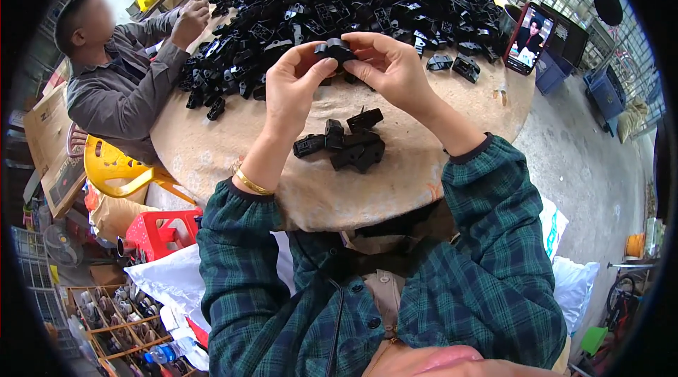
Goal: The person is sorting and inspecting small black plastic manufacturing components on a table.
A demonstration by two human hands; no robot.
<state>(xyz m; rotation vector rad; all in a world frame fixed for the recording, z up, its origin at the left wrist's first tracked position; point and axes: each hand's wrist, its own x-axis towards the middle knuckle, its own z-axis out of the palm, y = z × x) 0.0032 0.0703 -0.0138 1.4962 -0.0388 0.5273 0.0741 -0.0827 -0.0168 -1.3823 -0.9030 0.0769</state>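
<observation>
The table (205,178) in front of me wears a faintly patterned tan cloth (421,154). A big heap of black parts (339,6) spreads toward its far edge, a small cluster (361,154) of them lies nearer my edge, and 1 lit phone (528,39) stands tilted by the right edge.

Bright, soft light, whitest near the barred window (641,41) at upper right, pale worktop (413,190) evenly lit, soft shadow under the loose parts (361,153), small glints across the black pile (367,2) — strong fisheye bending, black rim, co-worker's face (102,15) blurred.
</observation>
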